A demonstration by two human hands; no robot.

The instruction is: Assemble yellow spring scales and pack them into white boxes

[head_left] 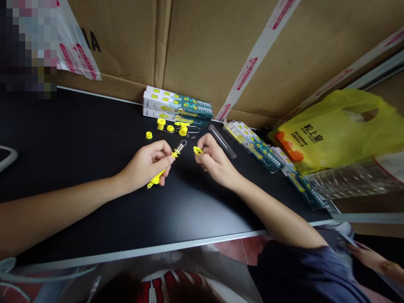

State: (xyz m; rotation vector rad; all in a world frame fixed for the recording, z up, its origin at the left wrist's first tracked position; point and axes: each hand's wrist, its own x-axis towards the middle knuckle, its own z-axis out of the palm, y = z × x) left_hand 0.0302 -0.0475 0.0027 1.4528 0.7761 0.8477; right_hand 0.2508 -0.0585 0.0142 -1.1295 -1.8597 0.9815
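My left hand (150, 162) is closed around a yellow rod-like part (155, 178), whose top end carries a metal spring with a ring (181, 145). It looks like part of a spring scale. Between the fingertips of my right hand (213, 158) is a small yellow plastic piece (197, 150) with a hole in it. The two pieces are apart. Beyond my hands lie yellow caps (161, 123), a loose yellow ring-shaped cap (149, 135), metal hooks (193, 129) and a small spring (193, 137). A clear plastic tube (222, 142) rests beside my right hand.
Printed boxes (176, 105) are stacked against the cardboard (202, 50) at the back. More boxes (255, 145) lie to the right, near a yellow plastic bag (341, 130) with orange items. A white-edged object (9, 158) sits at far left. Another person's hand (366, 254) shows at lower right.
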